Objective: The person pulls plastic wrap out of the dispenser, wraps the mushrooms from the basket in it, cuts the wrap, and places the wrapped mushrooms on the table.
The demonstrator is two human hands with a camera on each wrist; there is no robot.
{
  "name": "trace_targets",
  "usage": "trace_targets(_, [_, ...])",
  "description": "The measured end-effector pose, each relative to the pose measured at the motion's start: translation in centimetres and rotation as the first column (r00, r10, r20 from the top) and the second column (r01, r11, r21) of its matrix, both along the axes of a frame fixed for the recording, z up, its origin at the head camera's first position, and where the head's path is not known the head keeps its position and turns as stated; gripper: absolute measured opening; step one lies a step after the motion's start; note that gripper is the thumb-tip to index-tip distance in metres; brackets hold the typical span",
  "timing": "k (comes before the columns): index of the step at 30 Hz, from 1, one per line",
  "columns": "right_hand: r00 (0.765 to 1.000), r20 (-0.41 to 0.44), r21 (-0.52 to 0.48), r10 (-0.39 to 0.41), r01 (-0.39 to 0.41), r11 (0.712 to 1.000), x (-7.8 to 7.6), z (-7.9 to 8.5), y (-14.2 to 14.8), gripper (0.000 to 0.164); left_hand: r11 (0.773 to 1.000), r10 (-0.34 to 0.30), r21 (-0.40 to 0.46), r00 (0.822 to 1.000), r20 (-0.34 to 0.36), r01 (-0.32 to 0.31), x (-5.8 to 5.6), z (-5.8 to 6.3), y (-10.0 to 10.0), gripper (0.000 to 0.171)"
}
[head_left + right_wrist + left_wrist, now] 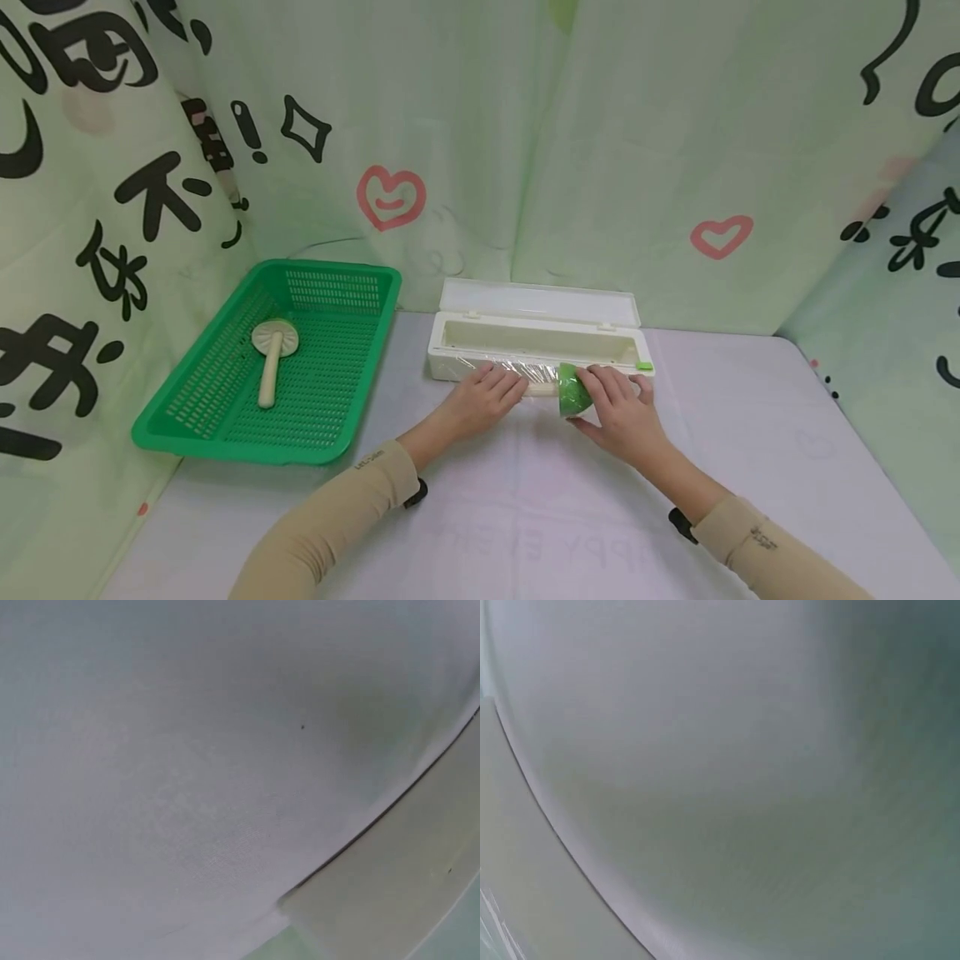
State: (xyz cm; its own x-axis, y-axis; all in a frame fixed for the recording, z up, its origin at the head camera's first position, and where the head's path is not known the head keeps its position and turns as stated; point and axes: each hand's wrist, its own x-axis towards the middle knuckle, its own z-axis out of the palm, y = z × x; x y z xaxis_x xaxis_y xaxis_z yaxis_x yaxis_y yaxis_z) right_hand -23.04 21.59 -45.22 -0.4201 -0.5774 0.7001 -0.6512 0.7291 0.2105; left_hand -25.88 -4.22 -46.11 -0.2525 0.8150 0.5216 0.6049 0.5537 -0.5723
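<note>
A mushroom with a green cap (573, 392) and a pale stem (542, 389) lies sideways at the front of an open white cling film box (540, 335). My right hand (618, 408) grips the cap, thumb below and fingers on top. At the stem's other end, my left hand (483, 400) has its fingers curled over the stem and the film; the exact grip is partly hidden. Shiny clear cling film (525, 368) stretches from the box's front to the mushroom. Neither hand appears in the wrist views, which show the blurred tabletop and part of the box (397, 877).
A green basket (352, 417) stands to the left, with another pale mushroom (274, 342) lying in it, gills up. The box's lid (540, 302) is raised against the curtain (480, 150) behind. A pale cloth covers the table (525, 517).
</note>
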Motion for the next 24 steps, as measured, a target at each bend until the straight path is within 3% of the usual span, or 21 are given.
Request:
trace_targets(4, [0.998,-0.048,-0.009,-0.028,0.027,1.0,-0.1,-0.1,-0.3,0.078,1.0,-0.019,0.001,1.0,0.011,0.019,-0.1,0.4,-0.1,0.025])
trace_targets(9, [0.996,-0.082,0.005,-0.045,0.046,0.999,-0.6,0.2,-0.5,0.058,0.999,-0.042,0.025,0.999,0.014,0.042,-0.3,0.9,-0.2,0.026])
trace_targets(13, [0.993,-0.111,0.0,-0.04,0.041,0.999,-1.1,0.8,-0.5,0.058,0.999,-0.033,0.028,0.999,-0.006,0.034,-0.6,1.6,-0.1,0.025])
trace_targets(24, [0.997,-0.064,0.084,-0.051,0.056,0.995,-1.9,3.0,0.0,0.065,0.994,0.001,0.11,0.998,-0.068,0.007,-1.6,3.6,-0.1,0.024])
